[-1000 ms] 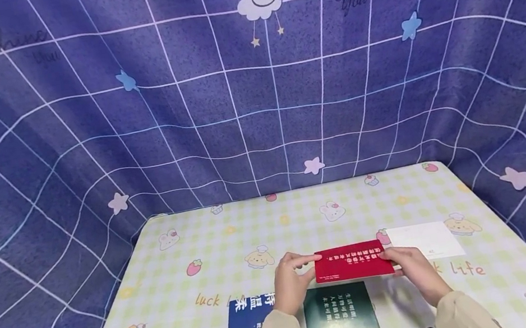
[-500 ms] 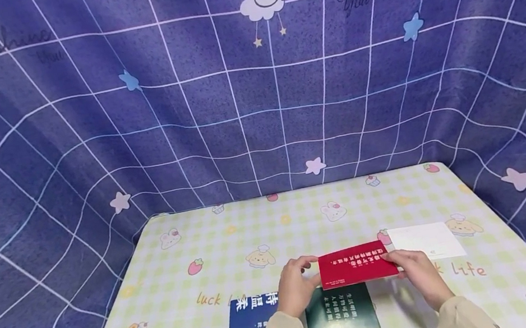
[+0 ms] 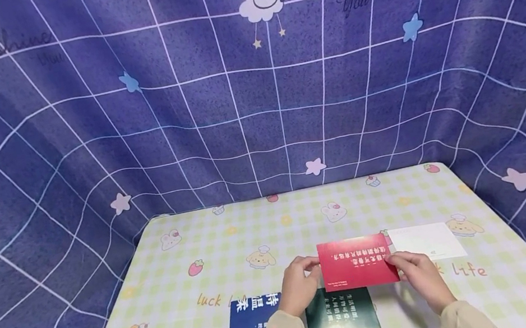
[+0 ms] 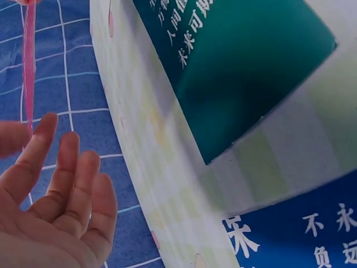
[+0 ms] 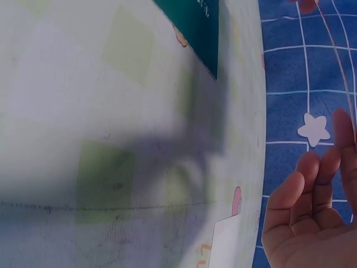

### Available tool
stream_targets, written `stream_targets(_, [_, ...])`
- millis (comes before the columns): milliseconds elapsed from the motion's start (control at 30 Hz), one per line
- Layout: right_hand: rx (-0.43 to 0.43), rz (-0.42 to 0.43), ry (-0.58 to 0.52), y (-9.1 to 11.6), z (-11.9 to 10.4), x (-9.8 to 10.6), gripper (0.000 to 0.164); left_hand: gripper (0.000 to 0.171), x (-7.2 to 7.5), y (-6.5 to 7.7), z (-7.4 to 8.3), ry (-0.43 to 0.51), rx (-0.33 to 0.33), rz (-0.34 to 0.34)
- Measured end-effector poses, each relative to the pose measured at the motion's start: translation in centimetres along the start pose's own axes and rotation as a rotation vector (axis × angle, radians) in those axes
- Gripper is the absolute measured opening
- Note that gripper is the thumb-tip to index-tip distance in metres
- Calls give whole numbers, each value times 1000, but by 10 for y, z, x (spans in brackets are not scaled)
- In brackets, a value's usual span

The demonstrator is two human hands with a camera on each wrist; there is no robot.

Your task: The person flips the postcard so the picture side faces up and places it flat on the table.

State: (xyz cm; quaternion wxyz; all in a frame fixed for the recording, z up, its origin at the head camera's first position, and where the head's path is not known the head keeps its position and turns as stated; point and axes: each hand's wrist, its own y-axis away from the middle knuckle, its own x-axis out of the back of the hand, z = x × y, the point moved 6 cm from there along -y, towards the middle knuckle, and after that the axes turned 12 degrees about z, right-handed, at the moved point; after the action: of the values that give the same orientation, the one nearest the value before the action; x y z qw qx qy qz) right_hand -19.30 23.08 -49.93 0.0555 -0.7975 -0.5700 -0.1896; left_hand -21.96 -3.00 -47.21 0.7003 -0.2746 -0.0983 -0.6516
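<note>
A red card with white printed characters is held up over the table between both hands. My left hand pinches its left edge; in the left wrist view the card shows edge-on between thumb and index finger, and the other fingers of that hand are spread loosely. On the right edge, my right hand grips the card with the thumb on the printed face and fingers behind. Below the red card lies a dark green card, its upper edge partly covered. A blue card lies left of it, partly hidden by the left hand and sleeve.
A white card lies on the table just right of the red one. The table has a green-and-white checked cloth with cartoon prints. Behind it and at both sides hangs a blue gridded curtain with stars and clouds.
The red card has tilted so its printed face turns more toward the head camera, and it has shifted slightly right. My left hand has moved a little right and down with it.
</note>
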Motion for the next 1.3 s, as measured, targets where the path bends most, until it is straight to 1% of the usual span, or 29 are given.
stream_targets(100, [5,8,33,0,-1,0,39,26,-2,-1,1,-12,27,-16])
stream_targets(200, [38,18,55,0,-2,0,37,30,-2,-2,1,-31,52,-19])
stream_targets(267, [72,25,80,0,-4,0,34,29,-2,-3,1,-44,71,-10])
stream_targets(400, [143,40,137,0,-6,1,30,22,-2,-3,1,-73,87,12])
stream_targets(567, [207,71,182,1,-9,4,25,17,-2,-4,2,-82,70,24])
stream_targets(700, [242,72,216,3,-13,4,26,15,-1,-5,3,-97,65,33])
stream_targets(833, [247,64,239,4,-15,4,27,16,-2,-6,2,-106,77,43])
stream_targets(967, [224,60,217,3,-14,4,30,17,-2,-6,1,-92,83,52])
stream_targets(1167, [201,42,146,4,-13,1,35,20,-1,-5,-8,-22,145,38])
stream_targets(1300, [207,40,119,3,-14,2,35,18,-1,-4,-11,20,139,20])
